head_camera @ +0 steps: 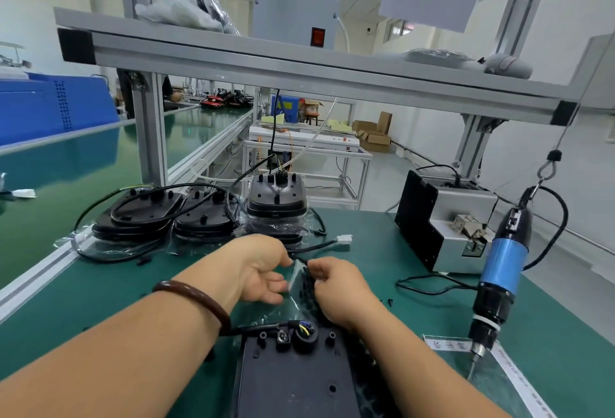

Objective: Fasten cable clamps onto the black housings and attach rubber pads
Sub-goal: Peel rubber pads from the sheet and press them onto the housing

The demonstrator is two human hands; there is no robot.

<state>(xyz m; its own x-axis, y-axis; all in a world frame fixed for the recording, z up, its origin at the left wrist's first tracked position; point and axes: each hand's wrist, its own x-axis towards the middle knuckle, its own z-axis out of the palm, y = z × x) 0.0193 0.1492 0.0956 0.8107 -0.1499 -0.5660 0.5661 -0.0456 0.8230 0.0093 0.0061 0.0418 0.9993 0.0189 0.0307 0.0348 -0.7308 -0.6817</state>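
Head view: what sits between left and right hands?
In the head view, a clear film sheet dotted with black rubber pads spans the gap; the left hand and right hand each pinch it.

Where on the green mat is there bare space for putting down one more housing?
Bare mat lies left of the left forearm, this side of the stacked housings; also between the white connector and screw feeder. Crowded: centre, around the pad sheet.

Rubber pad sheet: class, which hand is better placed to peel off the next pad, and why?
Right, probably. The right hand has its curled fingers pinching at the black pads on the pad sheet, while the left hand grips the sheet's left edge, bracing it.
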